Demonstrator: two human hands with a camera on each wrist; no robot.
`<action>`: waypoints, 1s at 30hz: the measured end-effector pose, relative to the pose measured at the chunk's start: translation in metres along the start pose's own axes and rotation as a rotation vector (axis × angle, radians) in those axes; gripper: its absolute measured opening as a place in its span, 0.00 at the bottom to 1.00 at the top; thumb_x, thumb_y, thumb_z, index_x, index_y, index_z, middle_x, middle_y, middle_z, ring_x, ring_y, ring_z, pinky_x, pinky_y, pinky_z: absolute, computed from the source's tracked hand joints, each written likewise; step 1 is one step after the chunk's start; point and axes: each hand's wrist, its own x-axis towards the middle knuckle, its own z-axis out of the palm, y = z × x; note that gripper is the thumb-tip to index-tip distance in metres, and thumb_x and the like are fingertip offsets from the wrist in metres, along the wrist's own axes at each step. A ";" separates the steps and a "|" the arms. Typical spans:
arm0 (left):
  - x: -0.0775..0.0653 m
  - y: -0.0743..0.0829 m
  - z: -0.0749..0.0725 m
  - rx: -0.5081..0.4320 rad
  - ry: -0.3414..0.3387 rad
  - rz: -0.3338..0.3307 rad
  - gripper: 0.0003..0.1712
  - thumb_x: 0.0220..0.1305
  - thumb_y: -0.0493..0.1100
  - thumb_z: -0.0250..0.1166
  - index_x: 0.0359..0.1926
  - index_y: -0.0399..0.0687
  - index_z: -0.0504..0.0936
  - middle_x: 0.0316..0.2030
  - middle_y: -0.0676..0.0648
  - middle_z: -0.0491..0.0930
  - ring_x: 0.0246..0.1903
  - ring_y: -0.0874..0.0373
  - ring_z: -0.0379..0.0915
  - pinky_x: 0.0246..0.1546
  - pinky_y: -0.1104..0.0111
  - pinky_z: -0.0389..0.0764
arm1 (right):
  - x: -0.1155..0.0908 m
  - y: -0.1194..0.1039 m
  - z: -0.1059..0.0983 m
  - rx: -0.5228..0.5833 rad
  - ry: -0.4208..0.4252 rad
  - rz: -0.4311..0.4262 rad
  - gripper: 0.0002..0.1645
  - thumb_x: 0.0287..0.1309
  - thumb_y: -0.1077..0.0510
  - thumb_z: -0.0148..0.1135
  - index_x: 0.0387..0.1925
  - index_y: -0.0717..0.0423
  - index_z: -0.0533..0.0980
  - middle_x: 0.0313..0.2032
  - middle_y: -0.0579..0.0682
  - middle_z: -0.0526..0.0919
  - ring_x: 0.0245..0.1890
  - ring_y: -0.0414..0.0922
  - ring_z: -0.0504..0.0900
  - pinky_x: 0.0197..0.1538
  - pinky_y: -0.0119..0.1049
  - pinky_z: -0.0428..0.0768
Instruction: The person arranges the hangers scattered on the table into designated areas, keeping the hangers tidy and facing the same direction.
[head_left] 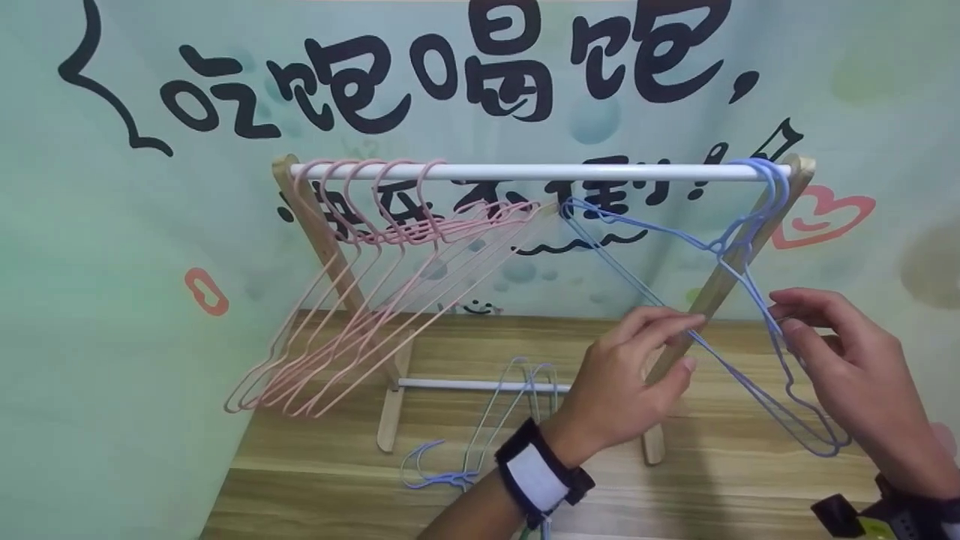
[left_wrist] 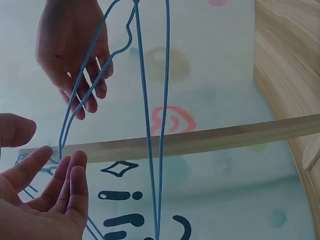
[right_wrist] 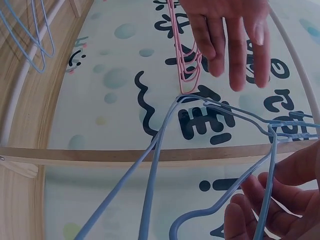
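Two blue wire hangers (head_left: 721,246) hang by their hooks at the right end of the rack's white top bar (head_left: 570,172). Between them and the pink hangers, my left hand (head_left: 637,367) is held in front of their lower bars. Its fingers are stretched out and its thumb stands apart in the left wrist view. At the hangers' right shoulder is my right hand (head_left: 847,360), with fingers loosely bent right beside the wire. In the right wrist view, the right fingers (right_wrist: 240,215) show behind the blue wire, the thumb away from them.
Several pink hangers (head_left: 435,240) hang at the left end of the bar. More blue hangers (head_left: 450,478) lie on the wooden table (head_left: 300,495) at the rack's foot. The rack's wooden legs (head_left: 326,232) slope down to a lower white bar (head_left: 450,385). A printed cloth hangs behind.
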 end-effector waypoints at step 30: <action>-0.116 -0.041 -0.098 0.175 0.097 -0.245 0.25 0.67 0.45 0.63 0.65 0.60 0.73 0.57 0.57 0.73 0.59 0.63 0.70 0.60 0.63 0.73 | -0.050 -0.063 0.065 0.135 0.385 -0.691 0.20 0.56 0.54 0.58 0.37 0.70 0.79 0.42 0.65 0.81 0.41 0.58 0.74 0.53 0.28 0.68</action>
